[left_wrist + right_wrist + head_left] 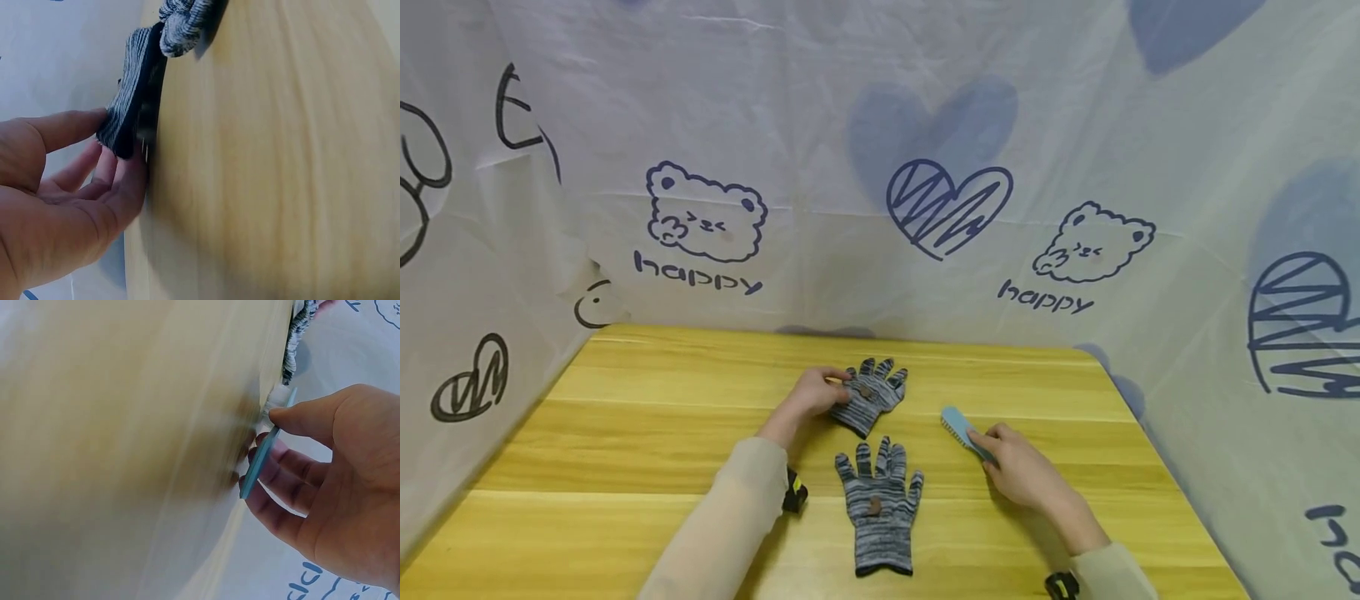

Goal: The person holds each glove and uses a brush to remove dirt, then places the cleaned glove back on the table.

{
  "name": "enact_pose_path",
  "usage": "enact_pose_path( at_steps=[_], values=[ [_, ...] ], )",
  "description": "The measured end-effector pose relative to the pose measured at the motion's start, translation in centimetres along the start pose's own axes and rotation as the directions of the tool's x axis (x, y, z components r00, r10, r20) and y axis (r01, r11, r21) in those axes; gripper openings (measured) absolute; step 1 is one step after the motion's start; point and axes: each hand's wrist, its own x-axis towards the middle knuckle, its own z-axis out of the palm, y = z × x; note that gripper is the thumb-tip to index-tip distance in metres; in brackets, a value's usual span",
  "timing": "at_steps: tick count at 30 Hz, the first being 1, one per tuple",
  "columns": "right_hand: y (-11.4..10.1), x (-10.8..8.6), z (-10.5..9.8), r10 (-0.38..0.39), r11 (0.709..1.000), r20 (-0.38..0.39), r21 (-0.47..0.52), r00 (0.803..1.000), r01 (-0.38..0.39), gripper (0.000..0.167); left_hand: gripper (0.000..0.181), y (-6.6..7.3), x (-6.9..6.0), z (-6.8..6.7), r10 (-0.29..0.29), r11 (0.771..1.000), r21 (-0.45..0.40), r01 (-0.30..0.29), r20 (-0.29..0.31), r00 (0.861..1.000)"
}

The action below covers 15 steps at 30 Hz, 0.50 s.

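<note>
Clock centred on lower striped knit glove (883, 521), head view: open lane at 1 o'clock over bare wooden tabletop (647, 417), between upper striped knit glove (867, 404) and light-blue bristle brush (957, 422), ending at the printed cloth wall (820, 275). Left hand (811, 393) obstructs 11, left sleeve (722, 517) 9, right hand (1021, 468) between 2 and 3. More room at 10 beyond the left arm, plus a strip at 4 short of the right forearm (1075, 521).

The gloves (883, 546) are streaked grey and black (a brown spot (874, 506) each), the brush (956, 423) light blue.
</note>
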Motion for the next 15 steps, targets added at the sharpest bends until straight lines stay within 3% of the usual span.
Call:
enact_pose_path(
  at_steps=[7,11,15],
  values=[
    [-0.21,0.14,-0.07,0.009,1.000,0.009,0.024,1.000,-0.009,0.052,0.061,-0.23,0.39,-0.13,-0.049,0.998,-0.036,0.048,-0.035,0.998],
    [-0.23,0.16,-0.07,0.005,1.000,0.009,0.023,1.000,-0.005,0.052,0.054,-0.38,0.29,-0.26,-0.070,0.996,-0.060,0.068,-0.025,0.997],
    [-0.23,0.17,-0.03,-0.001,0.999,0.008,0.032,1.000,0.001,0.052,0.049,-0.80,0.60,-0.07,-0.096,0.983,-0.159,0.095,0.002,0.995]
  ],
)
